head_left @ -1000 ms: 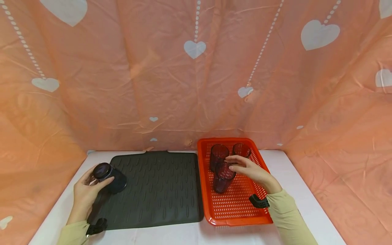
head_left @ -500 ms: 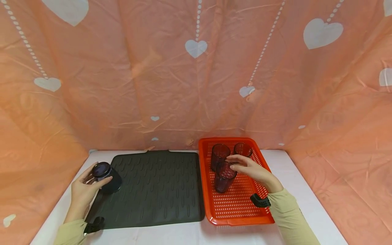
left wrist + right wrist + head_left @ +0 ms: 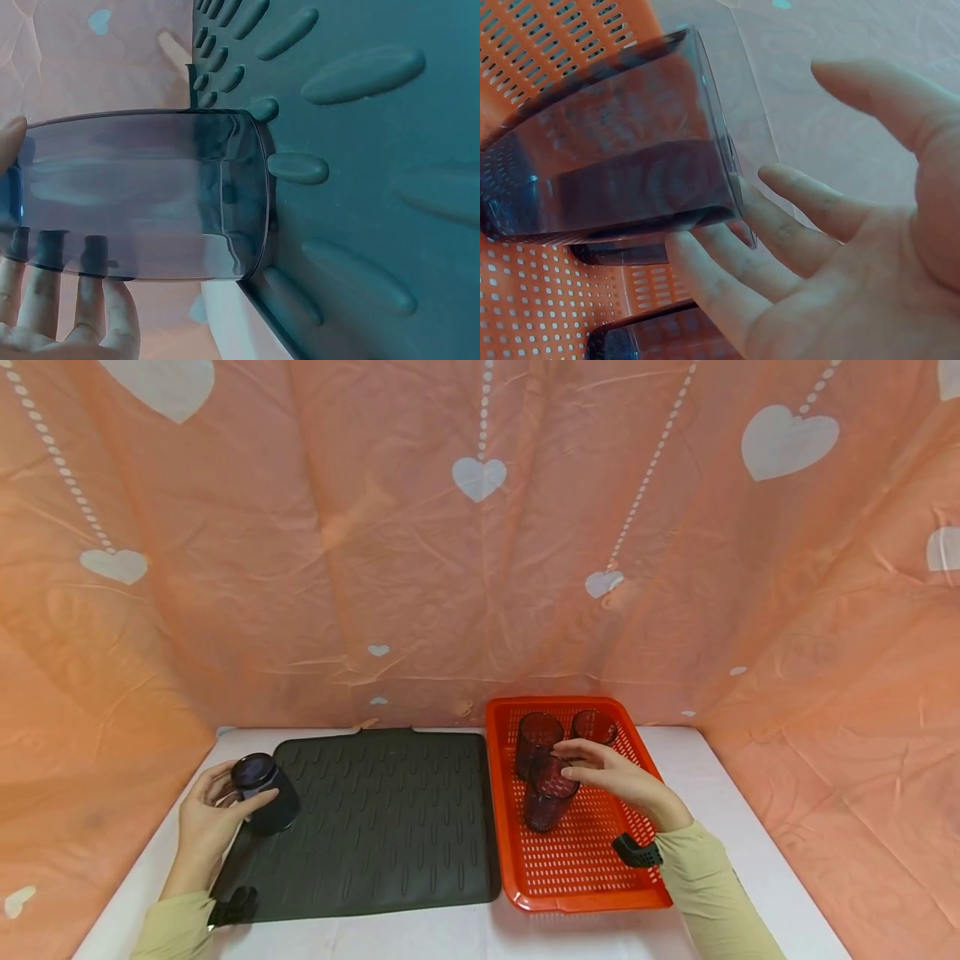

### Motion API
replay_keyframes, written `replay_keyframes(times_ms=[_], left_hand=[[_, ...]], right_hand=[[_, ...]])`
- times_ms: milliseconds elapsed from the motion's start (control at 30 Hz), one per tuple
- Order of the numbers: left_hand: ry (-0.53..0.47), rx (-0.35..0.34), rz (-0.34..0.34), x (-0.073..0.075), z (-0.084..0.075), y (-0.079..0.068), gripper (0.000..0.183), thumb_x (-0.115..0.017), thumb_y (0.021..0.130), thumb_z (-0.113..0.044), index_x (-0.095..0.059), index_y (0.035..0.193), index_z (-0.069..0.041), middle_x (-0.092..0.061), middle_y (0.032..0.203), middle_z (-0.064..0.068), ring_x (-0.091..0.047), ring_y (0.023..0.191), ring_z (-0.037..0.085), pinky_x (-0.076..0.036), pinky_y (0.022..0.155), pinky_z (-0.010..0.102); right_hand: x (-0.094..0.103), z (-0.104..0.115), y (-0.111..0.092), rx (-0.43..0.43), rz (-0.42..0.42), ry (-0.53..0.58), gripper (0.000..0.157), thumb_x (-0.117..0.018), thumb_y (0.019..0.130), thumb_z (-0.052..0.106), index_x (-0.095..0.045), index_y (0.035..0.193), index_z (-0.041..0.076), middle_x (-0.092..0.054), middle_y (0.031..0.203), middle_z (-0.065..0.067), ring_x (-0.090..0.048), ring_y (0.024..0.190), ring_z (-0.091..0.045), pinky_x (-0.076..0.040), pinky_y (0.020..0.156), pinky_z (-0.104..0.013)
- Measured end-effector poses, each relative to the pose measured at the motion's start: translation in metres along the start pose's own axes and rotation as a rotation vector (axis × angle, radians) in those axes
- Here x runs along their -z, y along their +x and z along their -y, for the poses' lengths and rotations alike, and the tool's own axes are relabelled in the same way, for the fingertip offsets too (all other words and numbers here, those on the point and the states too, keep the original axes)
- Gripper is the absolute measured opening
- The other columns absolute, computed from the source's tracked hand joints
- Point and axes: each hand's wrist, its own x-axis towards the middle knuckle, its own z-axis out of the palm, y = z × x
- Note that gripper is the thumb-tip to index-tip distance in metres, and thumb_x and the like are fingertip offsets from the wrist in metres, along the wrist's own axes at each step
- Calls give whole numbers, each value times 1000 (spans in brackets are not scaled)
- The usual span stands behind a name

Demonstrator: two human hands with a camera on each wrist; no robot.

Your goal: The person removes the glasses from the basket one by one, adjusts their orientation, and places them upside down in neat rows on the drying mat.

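My left hand [image 3: 204, 827] holds a dark bluish drinking glass [image 3: 273, 806] near its base, thumb on one side and fingers on the other. That glass is upside down; in the left wrist view its rim meets the dark ridged drying mat [image 3: 360, 225]. Over the basket, my right hand [image 3: 622, 783] has its fingers spread beside the rim of a purple-red glass [image 3: 547, 802]. In the right wrist view the fingertips [image 3: 681, 244] are at this glass's rim, the thumb well apart. Whether they touch it I cannot tell.
An orange-red perforated basket [image 3: 577, 906] stands right of the mat. Two more glasses stand at its back, one left [image 3: 536, 739] and one right [image 3: 595, 727]. A white table [image 3: 420, 935] carries everything. A pink curtain [image 3: 360, 568] with hearts closes off the back and sides.
My left hand has shifted the upside-down glass slightly left, and the glass now stands more upright. My right hand and the glasses in the basket look the same.
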Motion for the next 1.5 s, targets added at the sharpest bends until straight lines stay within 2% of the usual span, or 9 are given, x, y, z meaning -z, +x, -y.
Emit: replay_keyframes(times_ms=[167, 300, 467, 633, 867, 1067, 1233, 1400, 1500], left_hand=[[-13, 25, -2, -3, -24, -12, 76, -85, 74, -18, -47, 139, -22, -53, 131, -9, -46, 108, 4, -38, 84, 9], [-7, 24, 9, -4, -32, -15, 76, -83, 76, -17, -45, 142, -19, -52, 132, -9, -45, 109, 5, -39, 83, 7], [9, 3, 25, -4, -29, -15, 76, -82, 77, -17, -44, 143, -18, -52, 128, -14, -44, 109, 4, -39, 91, 10], [-55, -8, 20, -1, -19, -11, 72, -82, 76, -12, -48, 139, -20, -55, 120, -16, -47, 105, 1, -43, 84, 9], [40, 15, 56, 6, -13, -3, 78, -81, 78, -25, -41, 144, -27, -49, 133, -13, -43, 119, 7, -42, 91, 12], [-15, 25, 74, 8, -17, -7, 74, -81, 79, -22, -43, 142, -24, -47, 128, -10, -44, 108, 1, -45, 74, 8], [-62, -19, 99, 10, -24, -13, 73, -79, 81, -17, -42, 144, -18, -45, 131, -2, -44, 108, 3, -46, 73, 8], [-32, -16, 83, 11, -23, -13, 71, -79, 81, -17, -45, 143, -22, -48, 126, -11, -46, 103, -3, -45, 73, 7], [-67, -29, 78, 12, -22, -13, 69, -79, 80, -14, -47, 141, -22, -50, 124, -12, -47, 101, -3, -47, 71, 8]], right_hand=[[1, -1, 1, 25, 36, 6, 59, -65, 92, 13, -37, 141, -3, -37, 142, -29, -35, 128, -47, -44, 93, -31], [1, -2, 2, 55, 59, -19, 65, -70, 88, 9, -36, 142, -4, -35, 143, -29, -36, 126, -49, -46, 90, -28], [0, -2, 3, 76, 71, -109, 72, -75, 84, 11, -36, 142, -3, -37, 143, -26, -39, 122, -47, -45, 94, -39], [-3, -2, 4, 70, 82, -165, 75, -77, 82, 12, -35, 143, -1, -37, 143, -25, -41, 120, -45, -44, 95, -48], [-5, -4, 9, 76, 80, -240, 78, -79, 80, 15, -36, 144, 3, -38, 143, -21, -44, 121, -40, -44, 94, -50], [-6, -5, 8, 61, 84, -259, 78, -80, 79, 15, -37, 143, 4, -38, 143, -21, -40, 124, -39, -42, 96, -52], [-7, -4, 8, 60, 83, -283, 78, -81, 78, 17, -39, 142, 4, -40, 142, -22, -46, 119, -39, -43, 95, -51], [-8, -3, 9, 53, 79, -302, 77, -82, 77, 17, -41, 141, 5, -41, 140, -23, -51, 114, -38, -45, 93, -49], [-9, -2, 10, 49, 79, -306, 76, -82, 76, 16, -42, 140, 5, -42, 138, -23, -52, 112, -38, -46, 92, -49]])
